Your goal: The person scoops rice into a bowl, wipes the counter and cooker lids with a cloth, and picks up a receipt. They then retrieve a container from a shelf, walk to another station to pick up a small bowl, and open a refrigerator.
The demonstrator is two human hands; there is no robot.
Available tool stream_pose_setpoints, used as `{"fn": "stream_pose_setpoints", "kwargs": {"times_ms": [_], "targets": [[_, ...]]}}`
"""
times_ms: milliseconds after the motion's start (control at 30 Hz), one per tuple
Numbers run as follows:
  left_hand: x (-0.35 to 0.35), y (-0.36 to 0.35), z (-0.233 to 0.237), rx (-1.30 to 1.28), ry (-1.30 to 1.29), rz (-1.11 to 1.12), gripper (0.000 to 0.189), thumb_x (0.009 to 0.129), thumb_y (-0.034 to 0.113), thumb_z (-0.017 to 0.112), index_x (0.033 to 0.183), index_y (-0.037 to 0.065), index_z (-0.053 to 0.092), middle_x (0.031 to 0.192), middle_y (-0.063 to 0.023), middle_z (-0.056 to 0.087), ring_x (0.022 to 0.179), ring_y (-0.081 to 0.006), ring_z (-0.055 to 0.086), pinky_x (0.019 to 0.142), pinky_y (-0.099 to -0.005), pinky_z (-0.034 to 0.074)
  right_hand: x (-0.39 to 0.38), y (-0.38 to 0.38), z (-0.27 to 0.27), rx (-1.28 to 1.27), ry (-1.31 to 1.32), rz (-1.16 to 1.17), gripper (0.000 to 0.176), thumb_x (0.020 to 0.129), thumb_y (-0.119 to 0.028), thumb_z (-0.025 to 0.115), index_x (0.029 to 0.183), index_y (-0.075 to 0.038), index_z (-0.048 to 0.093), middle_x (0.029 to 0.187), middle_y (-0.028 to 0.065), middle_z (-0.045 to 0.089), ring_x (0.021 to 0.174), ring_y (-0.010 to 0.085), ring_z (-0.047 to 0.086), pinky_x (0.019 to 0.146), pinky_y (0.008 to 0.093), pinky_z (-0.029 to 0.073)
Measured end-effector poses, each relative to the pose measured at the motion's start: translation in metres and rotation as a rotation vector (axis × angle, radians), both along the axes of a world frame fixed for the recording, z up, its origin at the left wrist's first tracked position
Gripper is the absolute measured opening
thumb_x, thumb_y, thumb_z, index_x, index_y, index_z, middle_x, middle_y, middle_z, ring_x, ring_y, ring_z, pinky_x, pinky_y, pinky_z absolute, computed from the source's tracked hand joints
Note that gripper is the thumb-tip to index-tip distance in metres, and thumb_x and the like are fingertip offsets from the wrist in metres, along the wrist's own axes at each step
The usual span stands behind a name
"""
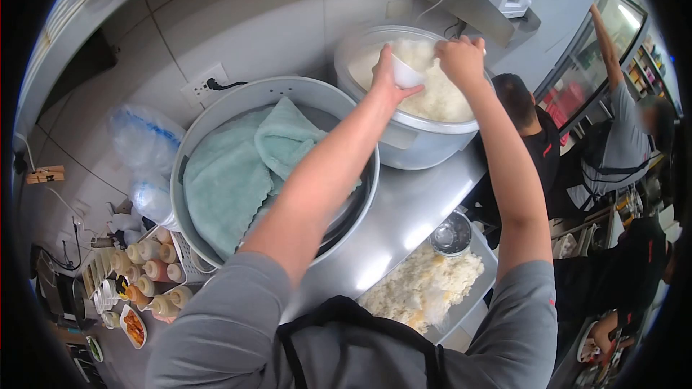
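Both arms reach over a large round tub (pixel 425 145) of white rice (pixel 441 99). My left hand (pixel 391 78) grips a small white bowl (pixel 408 73) above the rice, its thumb along the near side. To the right, my right hand (pixel 461 59) has its fingers curled near the bowl's far edge; what it holds is hidden. Blurred white rice shows between the hands. Left of the tub stands a wide metal pot (pixel 189 210) with green cloths (pixel 229 166) inside, partly behind my left forearm.
A tray (pixel 472 308) of rice with a metal bowl (pixel 451 234) sits below right on the steel counter (pixel 404 202). Sauce bottles (pixel 155 269) fill a basket at the left. Plastic bags (pixel 144 137) lie by the wall. Several people stand or work at the right.
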State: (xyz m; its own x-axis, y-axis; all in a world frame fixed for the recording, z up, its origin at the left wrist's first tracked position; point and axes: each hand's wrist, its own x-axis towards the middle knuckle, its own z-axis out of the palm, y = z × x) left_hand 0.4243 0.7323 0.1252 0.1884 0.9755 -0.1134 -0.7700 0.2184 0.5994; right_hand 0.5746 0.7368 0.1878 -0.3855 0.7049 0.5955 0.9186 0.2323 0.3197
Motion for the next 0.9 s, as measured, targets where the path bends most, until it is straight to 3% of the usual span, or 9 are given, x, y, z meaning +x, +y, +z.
{"fn": "stream_pose_setpoints", "kwargs": {"times_ms": [133, 200, 300, 367, 533, 633, 700, 833, 900], "targets": [[0.011, 0.003, 0.005, -0.21, -0.178, 0.119, 0.046, 0.085, 0.049, 0.044, 0.122, 0.021, 0.039, 0.126, -0.0071, 0.037, 0.118, -0.0318, 0.037, 0.092, -0.0554, 0.037, -0.007, -0.001, 0.012, 0.332, -0.046, 0.02, 0.014, 0.073, -0.011, 0.052, 0.074, -0.016, 0.065, 0.072, 0.0018, 0.059, 0.085, 0.0187, 0.054, 0.082, 0.0409, 0.034], [0.003, 0.006, -0.002, -0.015, -0.17, 0.141, 0.051, 0.085, 0.049, 0.042, 0.123, 0.017, 0.036, 0.122, -0.0094, 0.04, 0.117, -0.0324, 0.037, 0.093, -0.0562, 0.035, -0.007, -0.006, 0.015, 0.302, -0.061, 0.084, 0.014, 0.074, -0.012, 0.052, 0.075, -0.016, 0.065, 0.071, 0.0017, 0.059, 0.084, 0.0189, 0.054, 0.082, 0.0413, 0.034], [-0.016, 0.024, -0.002, -0.006, -0.125, 0.134, 0.055, 0.086, 0.05, 0.039, 0.126, 0.013, 0.032, 0.125, -0.0122, 0.039, 0.118, -0.0336, 0.037, 0.094, -0.0568, 0.034, -0.01, -0.003, 0.005, 0.293, -0.087, 0.2, 0.011, 0.074, -0.015, 0.054, 0.076, -0.016, 0.065, 0.072, 0.0021, 0.06, 0.083, 0.0197, 0.054, 0.082, 0.0436, 0.034], [-0.033, 0.035, -0.001, 0.006, -0.086, 0.131, 0.059, 0.088, 0.051, 0.037, 0.129, 0.01, 0.029, 0.128, -0.015, 0.037, 0.119, -0.0347, 0.036, 0.095, -0.0575, 0.033, 0.0, 0.012, 0.006, 0.303, 0.144, 0.085, 0.011, 0.075, -0.016, 0.055, 0.077, -0.016, 0.066, 0.075, 0.0033, 0.063, 0.082, 0.0202, 0.055, 0.082, 0.0438, 0.033], [-0.06, 0.009, 0.029, 0.027, 0.022, 0.169, 0.06, 0.089, 0.051, 0.032, 0.132, 0.009, 0.026, 0.133, -0.0172, 0.033, 0.121, -0.0363, 0.036, 0.096, -0.0579, 0.032, -0.005, 0.064, -0.064, 0.079, 0.002, -0.111, 0.015, 0.078, -0.017, 0.052, 0.072, -0.014, 0.066, 0.074, 0.0048, 0.064, 0.084, 0.0207, 0.055, 0.083, 0.0413, 0.031], [-0.073, 0.009, 0.031, 0.057, 0.081, 0.151, 0.059, 0.09, 0.051, 0.032, 0.132, 0.009, 0.027, 0.132, -0.0165, 0.035, 0.121, -0.0368, 0.036, 0.095, -0.0596, 0.032, -0.03, 0.069, -0.083, 0.03, -0.094, -0.06, 0.015, 0.077, -0.015, 0.051, 0.074, -0.013, 0.066, 0.078, 0.0053, 0.063, 0.088, 0.0202, 0.054, 0.086, 0.0407, 0.032], [-0.08, 0.01, 0.029, 0.016, -0.002, 0.094, 0.054, 0.086, 0.05, 0.041, 0.128, 0.016, 0.033, 0.131, -0.0099, 0.035, 0.12, -0.0352, 0.035, 0.091, -0.0621, 0.033, -0.037, 0.063, -0.083, -0.01, -0.149, 0.128, 0.016, 0.076, -0.012, 0.05, 0.079, -0.012, 0.065, 0.081, 0.0055, 0.062, 0.091, 0.0209, 0.053, 0.089, 0.0398, 0.032], [-0.077, 0.008, 0.031, -0.003, -0.015, 0.137, 0.054, 0.086, 0.05, 0.041, 0.127, 0.016, 0.034, 0.13, -0.0101, 0.036, 0.12, -0.0353, 0.036, 0.092, -0.0621, 0.033, -0.037, 0.028, -0.085, -0.026, -0.229, 0.24, 0.016, 0.075, -0.012, 0.05, 0.082, -0.011, 0.064, 0.08, 0.0047, 0.061, 0.093, 0.0208, 0.052, 0.088, 0.0395, 0.033], [-0.073, 0.001, 0.034, 0.068, 0.003, 0.135, 0.056, 0.09, 0.048, 0.033, 0.131, 0.01, 0.028, 0.131, -0.0154, 0.036, 0.12, -0.0373, 0.036, 0.094, -0.0624, 0.032, -0.035, 0.016, -0.083, -0.052, -0.269, 0.345, 0.016, 0.076, -0.013, 0.049, 0.082, -0.01, 0.064, 0.081, 0.0048, 0.061, 0.095, 0.0205, 0.052, 0.088, 0.0416, 0.033]]}}
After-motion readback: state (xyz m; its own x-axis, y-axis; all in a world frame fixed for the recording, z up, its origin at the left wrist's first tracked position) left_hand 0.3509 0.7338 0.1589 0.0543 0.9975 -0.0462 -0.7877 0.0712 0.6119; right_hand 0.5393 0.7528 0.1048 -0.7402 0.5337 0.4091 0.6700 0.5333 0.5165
